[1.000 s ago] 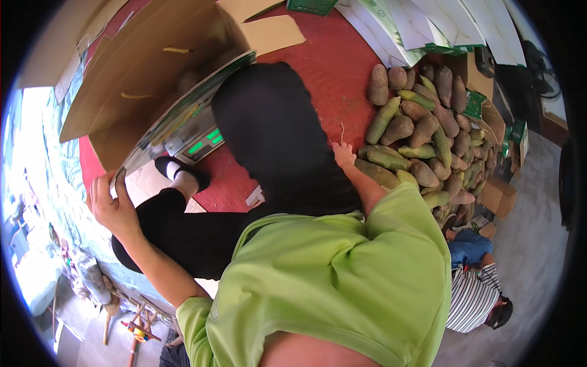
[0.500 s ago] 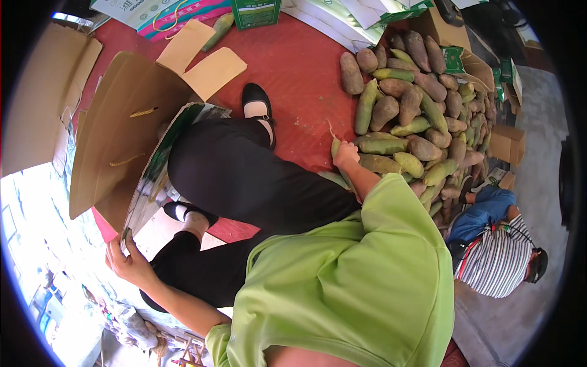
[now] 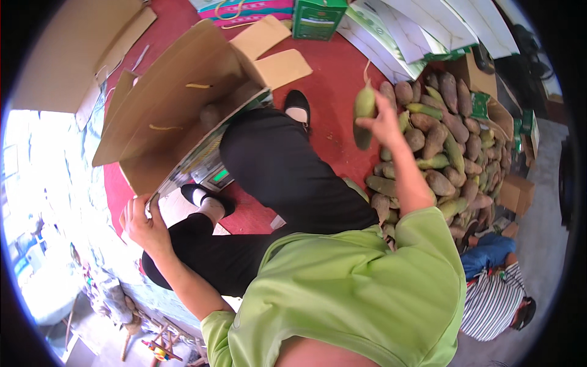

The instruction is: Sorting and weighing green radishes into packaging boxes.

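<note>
In my right hand (image 3: 387, 125) is a long green radish (image 3: 364, 109), lifted over the red floor with its thin root tail pointing up. Fingers and thumb close around its side. My left hand (image 3: 145, 227) pinches the near edge of an open cardboard box (image 3: 174, 110), which leans beside my knee. A brownish radish (image 3: 210, 116) shows inside that box, partly shaded. To my right lies a large heap of green and earth-brown radishes (image 3: 435, 137).
A device with a lit green display (image 3: 220, 175) sits beneath the box, near my foot. Green cartons (image 3: 318, 18) and white panels (image 3: 391, 30) stand at the far side. At the right, a person in a striped shirt (image 3: 492, 306) is beside the heap.
My right hand has raised the green radish from the heap's edge and carried it farther away from me. My left hand stays on the box edge. The whole view has shifted.
</note>
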Action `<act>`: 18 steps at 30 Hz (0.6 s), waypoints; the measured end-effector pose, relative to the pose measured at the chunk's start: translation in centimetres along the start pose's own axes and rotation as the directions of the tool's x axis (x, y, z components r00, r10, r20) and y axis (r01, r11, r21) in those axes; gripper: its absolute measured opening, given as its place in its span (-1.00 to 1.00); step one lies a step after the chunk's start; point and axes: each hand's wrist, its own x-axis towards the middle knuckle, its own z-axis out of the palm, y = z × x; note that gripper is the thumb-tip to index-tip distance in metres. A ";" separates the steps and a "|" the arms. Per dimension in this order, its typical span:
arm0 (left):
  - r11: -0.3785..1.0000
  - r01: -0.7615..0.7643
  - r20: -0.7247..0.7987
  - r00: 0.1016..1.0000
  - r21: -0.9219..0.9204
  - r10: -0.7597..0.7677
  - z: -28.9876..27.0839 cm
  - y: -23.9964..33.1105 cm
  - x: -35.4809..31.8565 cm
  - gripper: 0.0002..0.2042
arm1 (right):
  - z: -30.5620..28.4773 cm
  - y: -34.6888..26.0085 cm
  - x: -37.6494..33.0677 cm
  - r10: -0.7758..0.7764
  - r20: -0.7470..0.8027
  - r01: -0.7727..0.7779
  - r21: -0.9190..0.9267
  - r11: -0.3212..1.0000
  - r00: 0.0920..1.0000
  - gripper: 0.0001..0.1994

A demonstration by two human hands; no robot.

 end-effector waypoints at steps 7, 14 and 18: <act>1.000 0.028 -0.003 1.000 -0.012 -0.028 -0.5 0.2 0.1 -0.90 | -7.6 -23.6 7.3 -0.436 -0.053 0.424 0.360 0.831 0.898 -0.43; 0.997 0.044 -0.015 0.999 -0.056 -0.045 -0.7 0.5 0.1 -0.89 | 2.0 -32.5 9.6 -0.656 0.361 0.539 0.378 0.753 0.663 -0.43; 0.999 -0.001 -0.006 1.000 -0.034 0.001 -0.5 0.0 0.3 -0.91 | 10.8 -31.4 10.6 -0.677 0.578 0.779 0.109 0.618 0.456 -0.27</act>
